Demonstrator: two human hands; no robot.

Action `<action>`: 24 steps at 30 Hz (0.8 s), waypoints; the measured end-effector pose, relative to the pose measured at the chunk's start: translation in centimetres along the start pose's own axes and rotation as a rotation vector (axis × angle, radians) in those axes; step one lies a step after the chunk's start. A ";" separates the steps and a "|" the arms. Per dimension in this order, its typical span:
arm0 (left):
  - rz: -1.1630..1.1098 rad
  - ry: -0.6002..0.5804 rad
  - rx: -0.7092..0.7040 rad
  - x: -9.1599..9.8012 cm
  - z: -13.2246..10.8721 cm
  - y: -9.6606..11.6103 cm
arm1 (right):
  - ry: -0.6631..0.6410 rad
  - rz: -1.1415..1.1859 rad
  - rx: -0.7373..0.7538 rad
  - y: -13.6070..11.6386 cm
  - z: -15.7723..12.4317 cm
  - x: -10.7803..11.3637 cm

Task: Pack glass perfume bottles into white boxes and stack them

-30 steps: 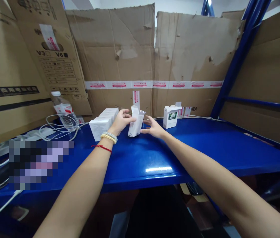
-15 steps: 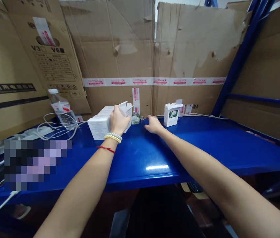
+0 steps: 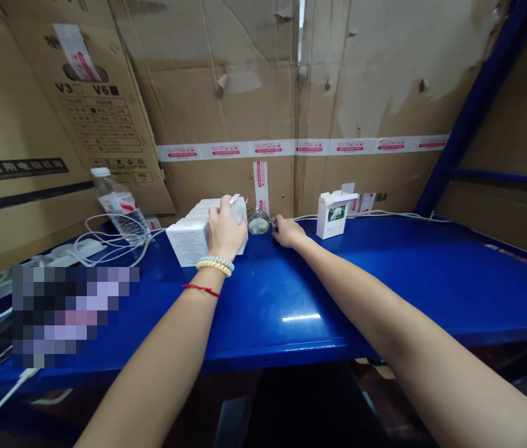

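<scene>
My left hand point(image 3: 224, 231) is closed over a small white box point(image 3: 239, 211), pressing it against the right end of a row of white boxes point(image 3: 187, 235) on the blue shelf point(image 3: 291, 298). My right hand point(image 3: 287, 231) rests on the shelf with its fingers curled beside a small round glass jar point(image 3: 258, 222); whether they grip anything I cannot make out. Another white box with an open flap and a flower picture point(image 3: 334, 213) stands to the right of that hand.
A plastic water bottle point(image 3: 116, 205) lies tilted at the left among white cables point(image 3: 104, 239). Worn cardboard sheets point(image 3: 263, 99) wall the back and sides. A blue rack post point(image 3: 468, 106) rises at the right. A white cable point(image 3: 394, 214) runs along the back edge.
My left hand carried the open white box from mid-shelf to the row's right end and set it there. My right hand let go of the box and moved back beside the jar.
</scene>
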State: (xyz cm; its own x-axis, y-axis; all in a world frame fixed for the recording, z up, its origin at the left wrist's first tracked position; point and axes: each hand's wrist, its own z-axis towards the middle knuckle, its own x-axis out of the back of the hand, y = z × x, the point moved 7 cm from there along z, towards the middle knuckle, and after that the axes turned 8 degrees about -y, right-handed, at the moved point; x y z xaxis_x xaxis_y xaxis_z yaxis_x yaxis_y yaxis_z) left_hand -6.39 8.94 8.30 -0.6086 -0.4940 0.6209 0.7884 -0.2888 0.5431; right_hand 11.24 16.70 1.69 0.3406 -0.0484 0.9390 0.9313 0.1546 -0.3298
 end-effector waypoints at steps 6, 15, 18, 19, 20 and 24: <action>0.154 -0.023 0.028 -0.1 0.0 0.0 | 0.047 0.002 -0.027 0.4 0.1 0.4; 0.455 0.037 0.004 1.4 -0.3 1.1 | 0.160 0.159 0.041 1.0 2.0 0.8; 0.504 0.072 0.016 1.6 -0.5 1.2 | 0.136 0.181 0.070 1.7 2.2 0.0; 0.506 0.084 0.014 1.7 -0.7 1.4 | 0.127 0.176 0.085 1.8 2.1 -0.2; 0.501 0.098 0.007 1.8 -0.8 1.6 | 0.113 0.164 0.100 1.9 2.1 -0.3; 0.459 0.156 -0.059 1.8 -1.7 3.0 | 0.065 0.097 0.114 1.6 1.8 -0.7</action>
State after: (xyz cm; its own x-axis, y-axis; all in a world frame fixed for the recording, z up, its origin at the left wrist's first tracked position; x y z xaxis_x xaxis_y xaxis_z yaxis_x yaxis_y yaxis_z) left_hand -4.95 5.80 10.13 -0.1794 -0.6972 0.6940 0.9788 -0.0557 0.1971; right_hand 12.24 18.76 0.72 0.4389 -0.0910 0.8939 0.8743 0.2725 -0.4016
